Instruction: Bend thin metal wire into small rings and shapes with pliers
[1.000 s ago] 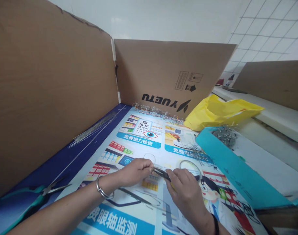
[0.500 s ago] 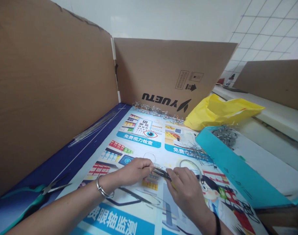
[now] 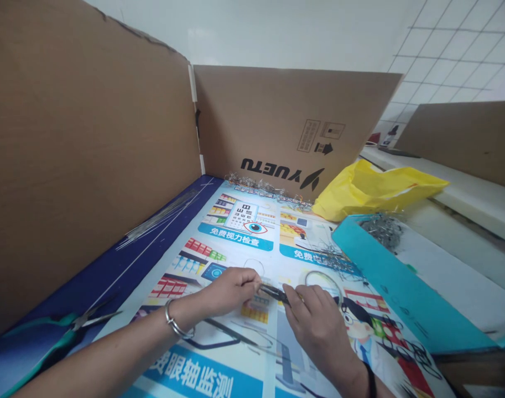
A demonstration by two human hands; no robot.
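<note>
My left hand [image 3: 233, 290], with a silver bangle at the wrist, pinches a thin wire between thumb and fingers. Part of that wire [image 3: 257, 262] curves up in a loop behind the fingers. In my right hand [image 3: 314, 318] is a pair of dark-jawed pliers [image 3: 275, 293], its handles mostly hidden by the palm. The jaw tips point left and meet the left fingertips; the exact spot they grip is too small to make out. Both hands are over a printed poster sheet [image 3: 272, 331]. A coil of wire [image 3: 324, 272] lies just beyond the right hand.
Green-handled pliers [image 3: 72, 326] lie open at left, near several straight wires [image 3: 156, 218]. Cardboard panels [image 3: 277, 121] stand at the left and back. A turquoise box [image 3: 401, 293] holding a wire heap [image 3: 380, 232] and a yellow bag [image 3: 372, 188] are at right. Black rings [image 3: 414, 348] lie at lower right.
My right hand has turned slightly around the pliers, and the yellow bit of handle below the thumb is now hidden. The left hand stays almost where it was.
</note>
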